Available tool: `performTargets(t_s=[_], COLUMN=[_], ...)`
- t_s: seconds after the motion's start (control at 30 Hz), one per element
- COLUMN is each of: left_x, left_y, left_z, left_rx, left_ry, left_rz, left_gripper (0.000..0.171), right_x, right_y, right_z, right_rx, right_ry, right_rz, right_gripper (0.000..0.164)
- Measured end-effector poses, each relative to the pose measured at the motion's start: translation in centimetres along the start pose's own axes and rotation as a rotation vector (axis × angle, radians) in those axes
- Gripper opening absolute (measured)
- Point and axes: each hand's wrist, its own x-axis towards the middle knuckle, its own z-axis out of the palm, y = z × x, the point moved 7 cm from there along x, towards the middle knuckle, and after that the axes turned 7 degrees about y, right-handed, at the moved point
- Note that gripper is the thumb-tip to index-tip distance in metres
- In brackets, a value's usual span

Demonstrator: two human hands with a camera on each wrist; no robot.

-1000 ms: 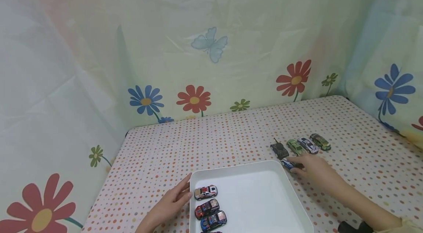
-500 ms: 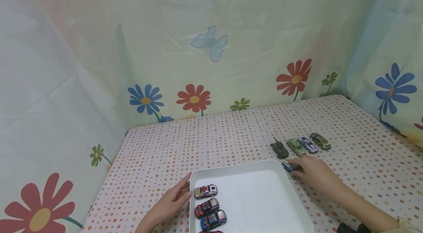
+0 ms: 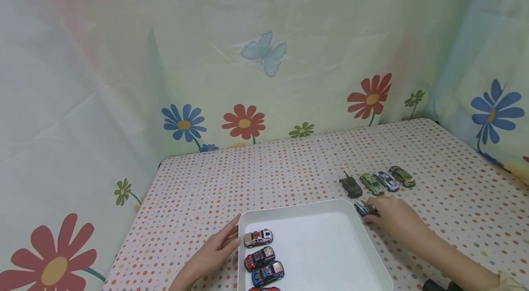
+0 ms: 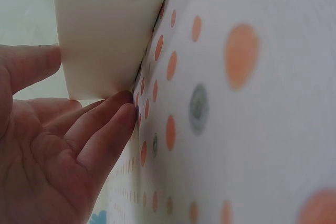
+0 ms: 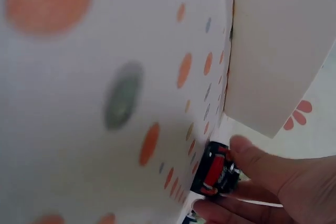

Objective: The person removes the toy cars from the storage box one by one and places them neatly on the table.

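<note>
The toy car sits on the table, just beside the far right corner of the white tray. From above it shows blue and white markings; the right wrist view shows a dark body with a red panel on the end turned to the camera. The right hand pinches it between thumb and fingers, which cover its right part. A small green patch shows at its far side, hard to make out.

The left hand has its fingers nearly straight against the outside of the tray's left wall, with the thumb at the rim.

The near end of the tray is cut off, and so is a red car inside it. Farther along the tray's left side lie a blue car, a red and black car and a white car with red.

The tray's raised wall stands between the pinched car and these. Beyond the right hand are a dark tank, a green car, a white patterned car and a dark green car, side by side.
</note>
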Motion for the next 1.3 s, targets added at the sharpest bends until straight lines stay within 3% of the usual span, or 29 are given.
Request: performTargets(t_s=[0.13, 0.23, 0.37, 0.47, 0.57, 0.7, 0.97, 1.13, 1.3], left_x=[0.0, 0.0, 0.0, 0.0, 0.0, 0.1, -0.1, -0.1, 0.0], left_y=[0.0, 0.0, -0.1, -0.1, -0.1, -0.1, -0.5, -0.4, -0.3], left_z=[0.0, 0.0, 0.0, -0.1, -0.1, 0.0, 0.2, 0.2, 0.1], left_rx=[-0.001, -0.002, -0.005, -0.004, -0.005, -0.019, -0.037, -0.048, -0.041], left_ry=[0.003, 0.003, -0.004, -0.001, 0.005, 0.005, -0.019, -0.033, -0.024], left_rz=[-0.009, -0.012, -0.014, -0.018, -0.022, -0.018, 0.003, 0.019, 0.025], left_gripper=[0.062, 0.062, 0.062, 0.062, 0.063, 0.063, 0.061, 0.061, 0.060], right_x=[0.2, 0.8, 1.7, 2.1, 2.2, 2.3, 3.1, 3.2, 3.0], right_y=[-0.7, -2.6, -6.9, -10.5, -13.7, -17.0, -20.8, -21.9, -22.7], right_z=[-1.8, -4.0, -6.6, -7.0, -5.9, -3.4, 2.3, 3.9, 4.6], right_rx=[-0.057, -0.075, -0.005, 0.079, 0.142, 0.195, 0.203, 0.217, 0.171], right_ry=[0.040, 0.103, 0.181, 0.201, 0.186, 0.102, -0.137, -0.177, -0.142], right_rz=[-0.036, -0.109, -0.274, -0.447, -0.622, -0.765, -0.910, -1.007, -1.071], right_gripper=[0.039, 0.037, 0.029, 0.030, 0.031, 0.029, 0.031, 0.036, 0.042])
